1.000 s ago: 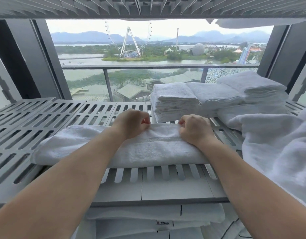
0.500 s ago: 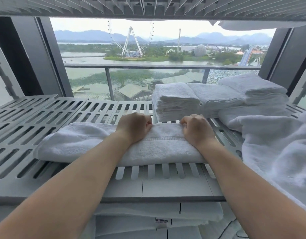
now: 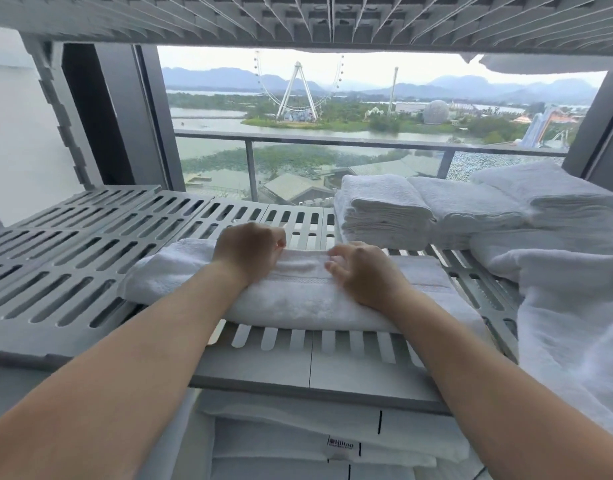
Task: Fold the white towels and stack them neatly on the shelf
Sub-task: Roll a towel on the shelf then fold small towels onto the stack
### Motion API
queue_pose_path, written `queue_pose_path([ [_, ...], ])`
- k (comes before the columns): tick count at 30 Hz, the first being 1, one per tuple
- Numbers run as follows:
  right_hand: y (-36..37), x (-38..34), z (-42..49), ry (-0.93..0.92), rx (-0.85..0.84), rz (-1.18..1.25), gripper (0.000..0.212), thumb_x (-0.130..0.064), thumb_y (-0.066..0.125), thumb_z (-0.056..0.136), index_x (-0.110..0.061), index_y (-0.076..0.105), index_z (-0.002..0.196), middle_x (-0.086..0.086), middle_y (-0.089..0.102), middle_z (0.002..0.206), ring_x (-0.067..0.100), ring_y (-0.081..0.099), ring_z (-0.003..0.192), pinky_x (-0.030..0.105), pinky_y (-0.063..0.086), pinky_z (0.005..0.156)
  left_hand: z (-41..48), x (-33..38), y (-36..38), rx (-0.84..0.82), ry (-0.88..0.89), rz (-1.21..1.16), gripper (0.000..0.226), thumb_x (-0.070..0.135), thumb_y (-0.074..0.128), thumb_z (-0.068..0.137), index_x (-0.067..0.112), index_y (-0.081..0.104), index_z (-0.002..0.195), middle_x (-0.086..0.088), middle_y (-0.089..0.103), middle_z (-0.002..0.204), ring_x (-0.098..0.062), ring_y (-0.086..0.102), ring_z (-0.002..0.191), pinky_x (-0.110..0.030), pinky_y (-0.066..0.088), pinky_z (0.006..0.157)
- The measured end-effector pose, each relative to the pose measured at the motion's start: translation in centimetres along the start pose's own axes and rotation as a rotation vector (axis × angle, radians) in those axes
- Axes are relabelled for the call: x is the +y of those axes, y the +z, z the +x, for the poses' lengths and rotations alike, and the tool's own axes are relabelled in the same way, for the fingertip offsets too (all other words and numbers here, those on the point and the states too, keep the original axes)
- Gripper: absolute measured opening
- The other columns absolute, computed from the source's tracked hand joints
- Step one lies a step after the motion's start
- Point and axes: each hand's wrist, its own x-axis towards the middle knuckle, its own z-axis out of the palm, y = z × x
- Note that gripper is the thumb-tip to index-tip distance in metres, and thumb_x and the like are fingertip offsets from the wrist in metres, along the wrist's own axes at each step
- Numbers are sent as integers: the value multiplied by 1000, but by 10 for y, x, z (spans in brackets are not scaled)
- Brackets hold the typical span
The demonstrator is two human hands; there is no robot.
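A white towel (image 3: 298, 301), folded into a long band, lies across the front of the grey slotted shelf (image 3: 90, 258). My left hand (image 3: 249, 249) grips the band's far edge near its middle, fingers curled under. My right hand (image 3: 362, 275) rests on top of the towel just to the right, its fingers loosely bent and spread, holding nothing. Three stacks of folded white towels (image 3: 384, 209) (image 3: 471, 206) (image 3: 547, 192) stand side by side at the shelf's back right.
A loose, unfolded white towel (image 3: 575, 306) is heaped at the right edge of the shelf. More folded towels (image 3: 298, 438) lie on the shelf below. Another slotted shelf (image 3: 298, 19) hangs close overhead. Behind is a window with a railing.
My right hand has let go of the towel's far edge and its fingers have loosened. My left hand keeps its grip. The camera has moved closer and slightly right.
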Motion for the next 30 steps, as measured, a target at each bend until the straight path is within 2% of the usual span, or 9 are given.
queue_pose_path([
  [3, 15, -32, 10, -74, -48, 11, 30, -39, 58, 94, -24, 66, 119, 0, 65, 123, 23, 63, 106, 35, 50, 89, -13, -26, -11, 35, -63, 25, 14, 24, 61, 93, 26, 72, 102, 3, 75, 91, -21, 70, 80, -33, 57, 68],
  [6, 30, -62, 20, -111, -86, 33, 30, -38, 58, 94, -23, 66, 119, 0, 63, 124, 23, 63, 107, 35, 51, 90, -26, -60, -20, 81, -199, 96, 14, 20, 62, 91, 21, 71, 102, -2, 73, 88, -23, 67, 76, -32, 51, 60],
  [10, 52, -104, 34, -158, -91, 28, 33, -38, 55, 96, -22, 64, 123, 1, 62, 127, 23, 62, 109, 30, 45, 81, -47, -109, -36, -17, -474, 20, 18, 34, 59, 92, 20, 64, 102, -2, 68, 91, -24, 60, 77, -32, 44, 61],
  [14, 69, -141, 47, -169, -94, 55, 32, -36, 51, 98, -22, 61, 126, 2, 63, 125, 21, 62, 106, 32, 49, 82, -58, -142, -48, -157, -681, -236, 28, 40, 58, 87, 17, 61, 73, 2, 64, 74, -19, 59, 66, -28, 45, 60],
  [16, 76, -158, 53, -158, -83, 76, 30, -34, 48, 100, -20, 61, 124, 4, 65, 122, 23, 62, 105, 34, 48, 81, -62, -152, -51, -203, -708, -353, 32, 36, 58, 86, 13, 60, 64, 1, 64, 64, -19, 59, 55, -27, 46, 55],
  [19, 82, -182, 62, -120, -21, 97, 28, -32, 42, 103, -16, 64, 111, 10, 69, 108, 28, 63, 98, 36, 49, 79, -67, -164, -55, -235, -721, -476, 28, 29, 58, 90, 10, 73, 76, -2, 73, 67, -15, 70, 54, -29, 59, 56],
  [24, 87, -211, 82, -35, 33, 91, 20, -24, 56, 95, -16, 71, 106, 10, 73, 107, 28, 66, 91, 31, 51, 77, -74, -178, -60, -329, -742, -675, 10, 9, 67, 90, 2, 73, 87, -9, 76, 75, -16, 74, 60, -33, 63, 63],
  [27, 95, -219, 90, 20, -55, 92, 25, -17, 56, 92, -19, 69, 113, 10, 69, 118, 28, 64, 102, 34, 52, 90, -77, -180, -66, -385, -774, -864, 14, 12, 69, 92, -1, 73, 92, -10, 75, 79, -17, 70, 59, -26, 56, 53],
  [30, 106, -221, 92, 41, -176, 23, 41, -25, 59, 93, -21, 55, 133, 9, 60, 135, 27, 56, 122, 36, 44, 104, -76, -179, -67, -479, -743, -922, 20, 18, 65, 96, 0, 73, 98, -8, 72, 82, -19, 67, 65, -29, 60, 63],
])
